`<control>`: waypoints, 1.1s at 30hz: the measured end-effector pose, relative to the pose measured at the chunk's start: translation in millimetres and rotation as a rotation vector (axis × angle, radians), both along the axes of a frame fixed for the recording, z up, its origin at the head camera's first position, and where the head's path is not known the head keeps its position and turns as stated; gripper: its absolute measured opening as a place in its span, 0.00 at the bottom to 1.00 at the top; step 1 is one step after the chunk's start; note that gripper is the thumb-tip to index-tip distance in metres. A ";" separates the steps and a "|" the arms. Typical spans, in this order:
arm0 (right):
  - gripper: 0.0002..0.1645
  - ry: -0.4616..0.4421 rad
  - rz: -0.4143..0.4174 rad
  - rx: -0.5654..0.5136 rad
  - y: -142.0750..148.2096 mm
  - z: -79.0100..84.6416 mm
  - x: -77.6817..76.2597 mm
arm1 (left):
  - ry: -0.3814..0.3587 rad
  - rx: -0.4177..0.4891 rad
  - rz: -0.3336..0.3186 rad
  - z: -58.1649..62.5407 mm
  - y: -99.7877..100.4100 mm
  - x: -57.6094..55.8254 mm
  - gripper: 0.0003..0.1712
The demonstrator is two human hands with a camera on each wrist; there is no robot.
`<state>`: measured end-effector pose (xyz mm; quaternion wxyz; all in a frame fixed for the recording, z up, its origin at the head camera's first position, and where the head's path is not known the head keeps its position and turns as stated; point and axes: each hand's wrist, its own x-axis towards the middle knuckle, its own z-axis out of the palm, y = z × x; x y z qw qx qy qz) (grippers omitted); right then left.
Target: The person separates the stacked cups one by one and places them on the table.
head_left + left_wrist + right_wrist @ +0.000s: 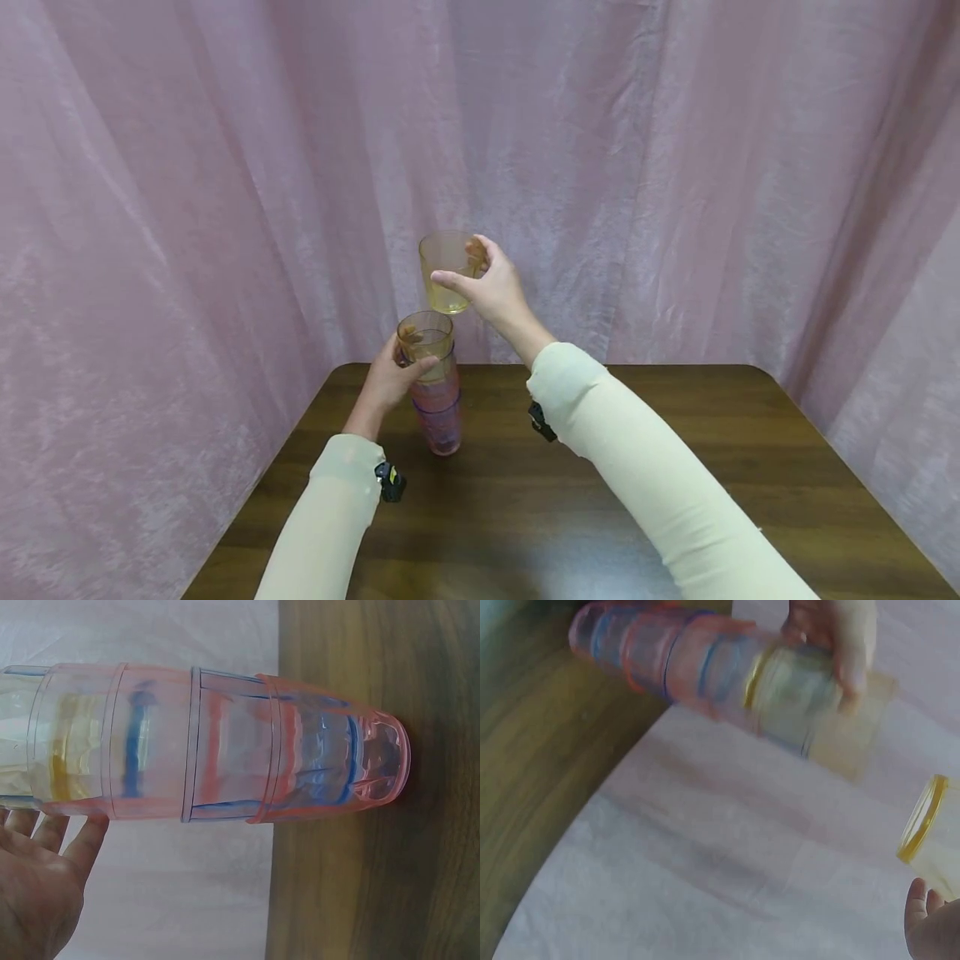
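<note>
A tall stack of nested clear plastic cups (437, 400), tinted pink, blue and yellow, stands upright on the table's left side. My left hand (390, 375) grips the stack near its top, thumb on the near side and fingers round the back. The topmost cup in the stack is yellow (426, 327). Just above and slightly right of the stack, my right hand (491, 287) holds a separate yellow cup (446, 267) upright between thumb and fingers. In the right wrist view that yellow cup (937, 840) is apart from the stack (697, 660).
A dark brown wooden table (600, 500) with rounded far corners lies under the stack. Pink velvety curtains (562, 167) hang behind it and on both sides. Each wrist carries a small black device (390, 482).
</note>
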<state>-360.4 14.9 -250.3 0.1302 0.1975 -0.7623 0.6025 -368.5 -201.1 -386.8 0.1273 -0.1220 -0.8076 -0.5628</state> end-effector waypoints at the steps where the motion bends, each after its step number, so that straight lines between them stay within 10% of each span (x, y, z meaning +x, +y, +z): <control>1: 0.57 0.002 -0.013 -0.003 4.8 1.8 -1.2 | -0.002 0.004 -0.002 0.0 -0.4 -0.4 0.40; 16: 0.61 -0.075 -0.141 0.022 79.2 -29.5 -21.5 | -0.024 0.046 -0.015 0.7 -5.5 -1.0 0.46; 33: 0.64 -0.221 -0.226 0.056 131.3 -116.2 -38.1 | -0.102 -0.038 0.040 2.2 -5.1 -0.8 0.47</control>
